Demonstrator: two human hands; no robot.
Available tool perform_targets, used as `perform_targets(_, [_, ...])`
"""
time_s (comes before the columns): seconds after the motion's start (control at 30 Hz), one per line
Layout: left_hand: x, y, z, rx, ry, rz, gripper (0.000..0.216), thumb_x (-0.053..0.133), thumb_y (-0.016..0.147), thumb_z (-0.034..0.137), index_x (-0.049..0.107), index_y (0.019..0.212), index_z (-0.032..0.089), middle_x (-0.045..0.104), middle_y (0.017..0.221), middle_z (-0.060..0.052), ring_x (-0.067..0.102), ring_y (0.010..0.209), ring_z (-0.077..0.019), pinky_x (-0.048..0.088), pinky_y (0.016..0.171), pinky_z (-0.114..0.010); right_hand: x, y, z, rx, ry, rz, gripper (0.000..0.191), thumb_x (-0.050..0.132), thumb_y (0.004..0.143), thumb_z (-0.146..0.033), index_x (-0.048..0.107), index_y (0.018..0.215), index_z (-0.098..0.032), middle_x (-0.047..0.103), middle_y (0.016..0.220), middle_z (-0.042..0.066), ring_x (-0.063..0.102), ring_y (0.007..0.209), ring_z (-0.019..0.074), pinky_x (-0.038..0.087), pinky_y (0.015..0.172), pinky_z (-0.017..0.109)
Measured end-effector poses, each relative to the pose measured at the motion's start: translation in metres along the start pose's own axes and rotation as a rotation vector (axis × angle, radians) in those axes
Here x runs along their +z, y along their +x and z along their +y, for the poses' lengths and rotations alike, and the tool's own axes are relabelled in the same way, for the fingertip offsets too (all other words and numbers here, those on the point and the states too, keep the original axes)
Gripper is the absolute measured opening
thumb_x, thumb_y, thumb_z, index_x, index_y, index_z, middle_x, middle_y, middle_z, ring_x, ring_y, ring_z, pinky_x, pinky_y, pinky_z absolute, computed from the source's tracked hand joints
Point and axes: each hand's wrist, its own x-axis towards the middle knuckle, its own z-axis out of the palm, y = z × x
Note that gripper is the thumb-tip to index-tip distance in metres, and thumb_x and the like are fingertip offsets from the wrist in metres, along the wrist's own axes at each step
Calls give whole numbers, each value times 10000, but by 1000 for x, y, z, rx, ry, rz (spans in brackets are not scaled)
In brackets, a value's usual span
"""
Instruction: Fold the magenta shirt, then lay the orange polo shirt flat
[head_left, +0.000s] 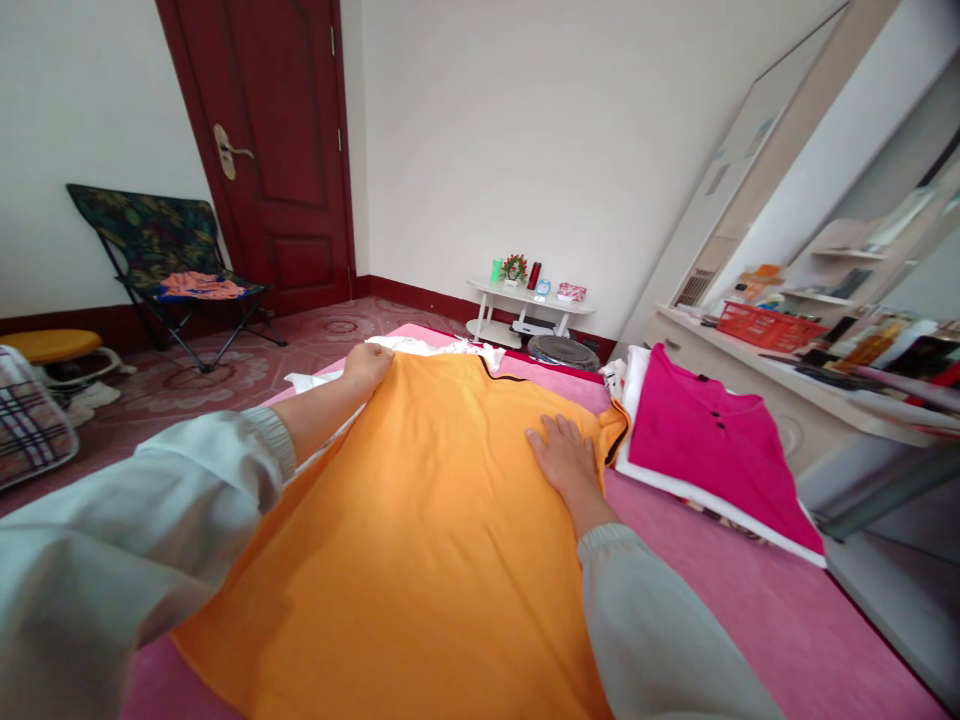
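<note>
An orange shirt [420,540] lies spread flat on a pink bed [765,610], its dark-trimmed collar at the far end. My left hand [367,366] grips the shirt's far left shoulder, fingers curled over the fabric. My right hand [566,455] rests flat on the shirt near its right edge, fingers spread. White cloth [420,347] shows beneath the far edge of the orange shirt.
A folded magenta shirt [712,440] sits on a stack of folded clothes at the right. A dresser with a red basket [765,326] and bottles stands beyond it. A folding chair [172,260], a dark red door [277,150] and a small white table [525,300] stand farther back.
</note>
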Motion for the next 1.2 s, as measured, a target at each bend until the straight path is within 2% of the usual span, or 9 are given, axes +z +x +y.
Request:
perform_targets(0.07, [4, -22, 7, 241, 23, -85, 273, 464, 802, 293, 674, 919, 163, 686, 888, -40, 616, 841, -186, 436, 742, -244, 0, 0, 0, 1, 4, 3, 567, 281, 898, -504, 395, 1374, -217, 320, 1476, 97, 241, 1358, 276, 215, 1062, 536])
perform_targets(0.17, [9, -64, 21, 803, 110, -461, 251, 475, 839, 371, 686, 857, 236, 690, 923, -10, 618, 877, -173, 422, 789, -232, -1, 0, 0, -8, 5, 4, 566, 281, 898, -508, 402, 1368, -216, 329, 1471, 97, 253, 1351, 281, 221, 1058, 537])
perform_targets(0.23, [13, -86, 30, 974, 165, -624, 299, 452, 868, 417, 684, 801, 241, 692, 874, -16, 622, 846, -172, 426, 792, -241, -1, 0, 0, -10, 3, 1, 568, 283, 898, -509, 401, 1368, -213, 333, 1469, 96, 256, 1349, 281, 222, 1060, 532])
perform_targets(0.43, [26, -84, 30, 656, 249, -287, 359, 514, 822, 375, 599, 1124, 201, 612, 1149, -73, 543, 1087, -238, 421, 908, -313, 0, -1, -1, 7, 5, 16, 556, 287, 898, -500, 406, 1365, -223, 331, 1472, 80, 252, 1352, 267, 209, 1075, 512])
perform_targets(0.6, [27, -80, 24, 507, 358, -360, 568, 618, 722, 482, 546, 1220, 219, 613, 1135, -73, 561, 1053, -265, 458, 833, -319, 0, -1, -1, 6, 12, 13, 550, 290, 897, -500, 415, 1357, -224, 334, 1468, 92, 258, 1347, 271, 221, 1063, 524])
perform_targets(0.8, [27, -100, 38, 672, 411, -358, 244, 605, 714, 291, 672, 945, 247, 656, 985, -30, 597, 955, -232, 456, 732, -275, -2, -2, -1, 5, 11, 20, 543, 293, 899, -488, 421, 1352, -218, 352, 1457, 90, 270, 1339, 263, 219, 1069, 510])
perform_targets(0.97, [-1, -38, 47, 472, 347, -452, 132, 595, 690, 197, 694, 778, 199, 678, 745, 6, 621, 727, -165, 441, 611, -210, -4, -3, -2, 8, 27, 12, 550, 301, 897, -492, 417, 1358, -213, 341, 1465, 88, 264, 1342, 265, 215, 1073, 508])
perform_targets(1.1, [-41, 32, 38, 168, 454, -33, 282, 638, 677, 181, 697, 951, 160, 674, 927, -60, 614, 877, -229, 476, 767, -290, -4, -1, -2, 13, 26, 4, 549, 304, 897, -489, 417, 1358, -213, 340, 1464, 88, 253, 1345, 264, 207, 1073, 512])
perform_targets(1.2, [-47, 39, 30, 205, 503, 147, 389, 622, 703, 218, 656, 1089, 185, 603, 1134, -114, 569, 1016, -296, 472, 850, -400, -4, -1, -2, 11, 16, 0, 544, 299, 899, -482, 416, 1356, -213, 354, 1452, 89, 266, 1334, 263, 215, 1064, 517])
